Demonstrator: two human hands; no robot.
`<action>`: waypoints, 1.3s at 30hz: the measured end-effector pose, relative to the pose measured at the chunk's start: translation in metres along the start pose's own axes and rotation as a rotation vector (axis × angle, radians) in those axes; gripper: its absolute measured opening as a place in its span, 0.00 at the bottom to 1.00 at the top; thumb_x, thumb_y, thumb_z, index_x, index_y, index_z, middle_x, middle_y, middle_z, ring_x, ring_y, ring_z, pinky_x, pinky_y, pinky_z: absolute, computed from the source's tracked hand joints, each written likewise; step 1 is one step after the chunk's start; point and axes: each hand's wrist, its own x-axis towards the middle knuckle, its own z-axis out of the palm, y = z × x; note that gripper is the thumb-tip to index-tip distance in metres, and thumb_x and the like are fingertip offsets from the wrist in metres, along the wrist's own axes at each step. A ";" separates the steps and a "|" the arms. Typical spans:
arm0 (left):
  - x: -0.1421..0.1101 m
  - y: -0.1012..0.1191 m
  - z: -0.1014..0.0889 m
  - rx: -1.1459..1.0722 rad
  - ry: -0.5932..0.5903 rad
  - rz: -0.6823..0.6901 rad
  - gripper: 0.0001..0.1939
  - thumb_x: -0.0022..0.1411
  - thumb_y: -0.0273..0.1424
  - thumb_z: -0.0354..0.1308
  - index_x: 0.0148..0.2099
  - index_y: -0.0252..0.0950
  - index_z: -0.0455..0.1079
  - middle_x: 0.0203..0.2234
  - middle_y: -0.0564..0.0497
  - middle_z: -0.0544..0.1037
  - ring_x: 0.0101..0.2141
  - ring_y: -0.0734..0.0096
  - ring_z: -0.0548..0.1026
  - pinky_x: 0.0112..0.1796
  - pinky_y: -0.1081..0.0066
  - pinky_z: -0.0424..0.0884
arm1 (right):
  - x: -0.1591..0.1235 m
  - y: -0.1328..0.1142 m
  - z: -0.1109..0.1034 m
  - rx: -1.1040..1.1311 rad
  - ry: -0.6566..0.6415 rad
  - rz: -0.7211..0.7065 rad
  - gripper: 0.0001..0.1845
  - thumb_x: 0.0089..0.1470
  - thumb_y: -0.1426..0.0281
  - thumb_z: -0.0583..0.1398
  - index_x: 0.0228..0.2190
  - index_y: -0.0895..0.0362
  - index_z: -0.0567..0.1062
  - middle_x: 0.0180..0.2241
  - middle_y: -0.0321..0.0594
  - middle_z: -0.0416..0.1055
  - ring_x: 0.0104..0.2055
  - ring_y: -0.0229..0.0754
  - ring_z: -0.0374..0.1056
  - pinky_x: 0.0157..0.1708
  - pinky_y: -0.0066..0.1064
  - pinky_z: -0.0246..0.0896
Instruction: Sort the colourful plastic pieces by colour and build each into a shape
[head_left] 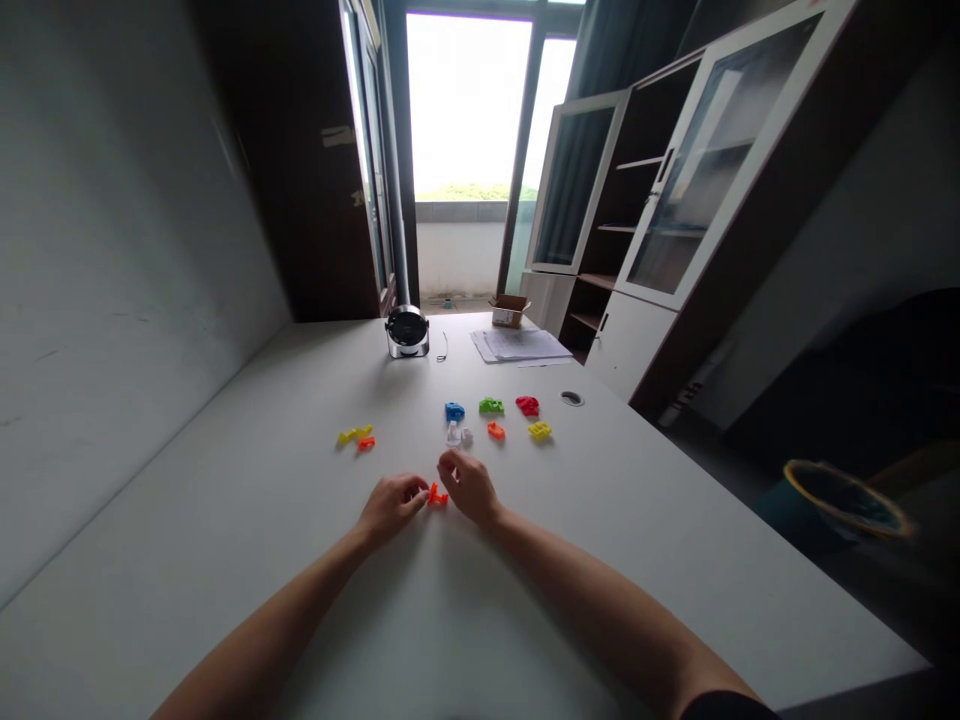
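My left hand (394, 505) is low over the white table, thumb and fingertips closed at the left end of a small orange plastic piece (437, 495). Just right of that piece is my right hand (466, 483), its fingers curled in and bent downward; anything between its fingertips is hidden. Beyond my right hand lie white plastic pieces (457, 434). A blue piece (454, 411), a green piece (491, 405) and a red piece (527, 406) form a row behind them. Another orange piece (496, 430) and a yellow piece (539, 430) lie to the right.
Off to the left are a yellow strip-like piece (354, 435) and an orange piece (366, 443). Farther back stand a small black fan (408, 331), papers (523, 345) and an open cardboard box (509, 312). A round cable hole (572, 398) is near the right edge.
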 end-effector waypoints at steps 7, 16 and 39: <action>-0.002 0.000 0.002 0.161 0.007 0.123 0.16 0.61 0.36 0.61 0.52 0.43 0.74 0.36 0.50 0.78 0.35 0.66 0.74 0.43 0.67 0.66 | 0.003 0.008 0.001 -0.005 0.052 0.136 0.04 0.56 0.71 0.56 0.29 0.54 0.71 0.26 0.33 0.71 0.26 0.37 0.63 0.32 0.27 0.57; 0.000 -0.008 0.005 0.291 0.035 0.155 0.10 0.67 0.34 0.55 0.48 0.42 0.74 0.39 0.48 0.77 0.39 0.61 0.74 0.46 0.63 0.65 | 0.005 0.008 0.001 0.018 0.035 0.144 0.05 0.54 0.71 0.56 0.28 0.54 0.71 0.25 0.33 0.70 0.26 0.37 0.62 0.30 0.27 0.56; 0.005 -0.016 0.006 -0.438 0.087 -0.078 0.21 0.67 0.39 0.52 0.59 0.37 0.65 0.32 0.50 0.81 0.32 0.67 0.78 0.41 0.67 0.72 | -0.002 -0.003 -0.001 0.000 -0.175 -0.173 0.05 0.61 0.66 0.62 0.39 0.53 0.76 0.37 0.40 0.75 0.35 0.40 0.69 0.36 0.29 0.62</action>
